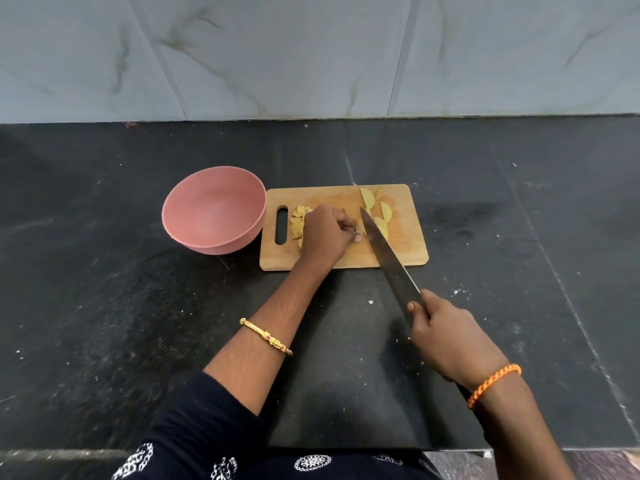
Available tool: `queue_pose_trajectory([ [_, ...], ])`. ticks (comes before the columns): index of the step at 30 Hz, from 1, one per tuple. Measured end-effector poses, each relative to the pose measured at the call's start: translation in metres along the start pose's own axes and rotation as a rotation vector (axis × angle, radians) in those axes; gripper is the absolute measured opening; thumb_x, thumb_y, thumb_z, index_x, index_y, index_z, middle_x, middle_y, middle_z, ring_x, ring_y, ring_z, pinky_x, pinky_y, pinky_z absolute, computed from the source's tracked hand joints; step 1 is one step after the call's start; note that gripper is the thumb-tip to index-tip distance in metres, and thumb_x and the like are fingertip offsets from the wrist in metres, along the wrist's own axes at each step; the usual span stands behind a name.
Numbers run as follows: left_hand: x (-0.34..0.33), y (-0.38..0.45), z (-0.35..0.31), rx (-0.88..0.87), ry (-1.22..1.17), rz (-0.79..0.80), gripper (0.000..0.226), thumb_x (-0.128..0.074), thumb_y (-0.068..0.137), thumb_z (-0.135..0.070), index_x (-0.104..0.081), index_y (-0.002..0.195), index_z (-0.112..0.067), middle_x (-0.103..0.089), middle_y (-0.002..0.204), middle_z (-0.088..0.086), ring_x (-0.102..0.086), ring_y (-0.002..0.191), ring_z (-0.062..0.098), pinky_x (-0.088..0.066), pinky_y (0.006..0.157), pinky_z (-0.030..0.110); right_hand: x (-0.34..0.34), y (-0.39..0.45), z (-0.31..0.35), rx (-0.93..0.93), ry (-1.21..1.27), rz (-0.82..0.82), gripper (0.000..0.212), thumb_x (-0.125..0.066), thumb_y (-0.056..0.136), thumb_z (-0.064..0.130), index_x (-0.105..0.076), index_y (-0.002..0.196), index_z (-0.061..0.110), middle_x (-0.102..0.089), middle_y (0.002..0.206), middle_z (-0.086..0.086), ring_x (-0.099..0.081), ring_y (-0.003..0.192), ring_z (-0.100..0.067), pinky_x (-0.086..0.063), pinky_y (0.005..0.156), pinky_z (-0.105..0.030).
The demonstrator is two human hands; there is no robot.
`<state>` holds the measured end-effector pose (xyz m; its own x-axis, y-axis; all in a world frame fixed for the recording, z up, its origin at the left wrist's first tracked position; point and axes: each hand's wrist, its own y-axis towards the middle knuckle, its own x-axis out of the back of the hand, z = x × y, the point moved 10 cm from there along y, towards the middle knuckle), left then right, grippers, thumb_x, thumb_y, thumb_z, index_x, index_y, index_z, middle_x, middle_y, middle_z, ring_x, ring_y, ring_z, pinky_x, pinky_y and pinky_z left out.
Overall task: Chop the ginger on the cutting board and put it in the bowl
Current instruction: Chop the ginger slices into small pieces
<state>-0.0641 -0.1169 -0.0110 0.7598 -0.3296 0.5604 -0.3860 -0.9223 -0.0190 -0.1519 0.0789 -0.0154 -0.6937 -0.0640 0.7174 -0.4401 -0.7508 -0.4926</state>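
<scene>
Pale yellow ginger slices [380, 216] fan across my cutting board [408, 244]. My left hand [325, 233] curls, what it pins hidden. My right hand [446, 337] grips the knife [388, 258].

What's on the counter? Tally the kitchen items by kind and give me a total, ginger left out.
Bowl: 1, the pink bowl, beside the board's handle end.
Cutting board: 1, the wooden cutting board.
Knife: 1, the knife, gripped by the right hand.
Total: 3
</scene>
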Motion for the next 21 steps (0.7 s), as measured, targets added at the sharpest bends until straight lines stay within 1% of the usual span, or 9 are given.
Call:
queue_pose_trajectory([
  [2, -0.001, 0.001, 0.002, 0.016, 0.000, 0.006, 0.030, -0.079, 0.070, -0.006, -0.071, 0.098, 0.000, -0.072, 0.096, 0.011, -0.061, 0.082, 0.010, -0.045, 0.077, 0.018, 0.002, 0.004, 0.004, 0.012, 0.017, -0.010, 0.023, -0.034, 0.100, 0.027, -0.043, 0.081, 0.019, -0.054, 0.073, -0.008, -0.046, 0.053, -0.020, -0.041, 0.059, -0.030],
  [5, -0.003, 0.002, 0.003, 0.033, 0.007, 0.008, 0.031, -0.079, 0.070, -0.005, -0.071, 0.099, -0.001, -0.072, 0.095, 0.011, -0.061, 0.081, 0.010, -0.044, 0.076, 0.018, 0.004, 0.014, 0.009, 0.026, 0.017, -0.012, 0.021, -0.034, 0.100, 0.027, -0.047, 0.087, 0.016, -0.054, 0.075, -0.009, -0.045, 0.053, -0.018, -0.039, 0.054, -0.028],
  [7, -0.003, 0.002, 0.003, 0.037, 0.004, 0.010, 0.031, -0.079, 0.070, -0.006, -0.071, 0.099, -0.001, -0.072, 0.094, 0.011, -0.062, 0.080, 0.011, -0.045, 0.076, 0.018, 0.003, 0.018, 0.012, 0.035, 0.011, -0.006, 0.020, -0.035, 0.100, 0.027, -0.047, 0.088, 0.016, -0.054, 0.074, -0.008, -0.045, 0.052, -0.017, -0.037, 0.049, -0.026],
  [10, -0.002, 0.001, 0.002, 0.032, 0.005, 0.004, 0.031, -0.081, 0.068, -0.007, -0.071, 0.097, -0.001, -0.072, 0.090, 0.010, -0.062, 0.078, 0.012, -0.048, 0.076, 0.020, 0.000, 0.023, 0.017, 0.036, 0.018, 0.014, 0.018, -0.035, 0.100, 0.026, -0.048, 0.093, 0.016, -0.052, 0.073, -0.006, -0.046, 0.054, -0.016, -0.038, 0.048, -0.026],
  [13, 0.000, 0.000, 0.001, 0.033, -0.017, -0.009, 0.030, -0.082, 0.066, -0.007, -0.071, 0.094, -0.001, -0.072, 0.085, 0.010, -0.064, 0.075, 0.011, -0.049, 0.073, 0.019, -0.001, 0.026, 0.019, 0.013, 0.006, 0.015, 0.016, -0.034, 0.100, 0.026, -0.048, 0.100, 0.017, -0.053, 0.076, -0.006, -0.050, 0.061, -0.019, -0.046, 0.056, -0.032],
  [15, 0.000, 0.001, 0.002, 0.030, -0.014, -0.011, 0.029, -0.081, 0.067, -0.006, -0.071, 0.093, -0.001, -0.072, 0.083, 0.008, -0.064, 0.073, 0.010, -0.049, 0.070, 0.015, -0.003, 0.026, 0.019, -0.011, -0.024, -0.004, 0.017, -0.034, 0.100, 0.027, -0.048, 0.105, 0.018, -0.056, 0.084, -0.010, -0.058, 0.073, -0.027, -0.053, 0.070, -0.038],
  [17, -0.001, 0.000, 0.001, 0.027, -0.013, -0.006, 0.026, -0.079, 0.068, -0.002, -0.071, 0.093, -0.001, -0.071, 0.082, 0.008, -0.065, 0.072, 0.010, -0.052, 0.071, 0.018, -0.006, 0.025, 0.019, -0.037, -0.060, -0.039, 0.018, -0.035, 0.099, 0.026, -0.047, 0.109, 0.016, -0.058, 0.092, -0.014, -0.061, 0.086, -0.034, -0.053, 0.080, -0.044],
  [19, -0.002, 0.000, 0.000, 0.019, -0.023, -0.010, 0.022, -0.077, 0.071, 0.002, -0.071, 0.092, 0.000, -0.072, 0.080, 0.010, -0.065, 0.071, 0.010, -0.055, 0.076, 0.023, -0.007, 0.026, 0.018, -0.060, -0.083, -0.044, 0.017, -0.037, 0.098, 0.023, -0.046, 0.109, 0.015, -0.057, 0.096, -0.015, -0.061, 0.090, -0.036, -0.053, 0.083, -0.047],
  [21, -0.002, -0.001, -0.001, 0.020, -0.022, -0.021, 0.021, -0.076, 0.072, 0.002, -0.071, 0.092, 0.001, -0.072, 0.081, 0.011, -0.065, 0.071, 0.009, -0.054, 0.077, 0.022, -0.007, 0.028, 0.019, -0.053, -0.077, -0.015, 0.017, -0.038, 0.098, 0.023, -0.047, 0.110, 0.014, -0.058, 0.098, -0.016, -0.062, 0.090, -0.035, -0.054, 0.083, -0.048],
])
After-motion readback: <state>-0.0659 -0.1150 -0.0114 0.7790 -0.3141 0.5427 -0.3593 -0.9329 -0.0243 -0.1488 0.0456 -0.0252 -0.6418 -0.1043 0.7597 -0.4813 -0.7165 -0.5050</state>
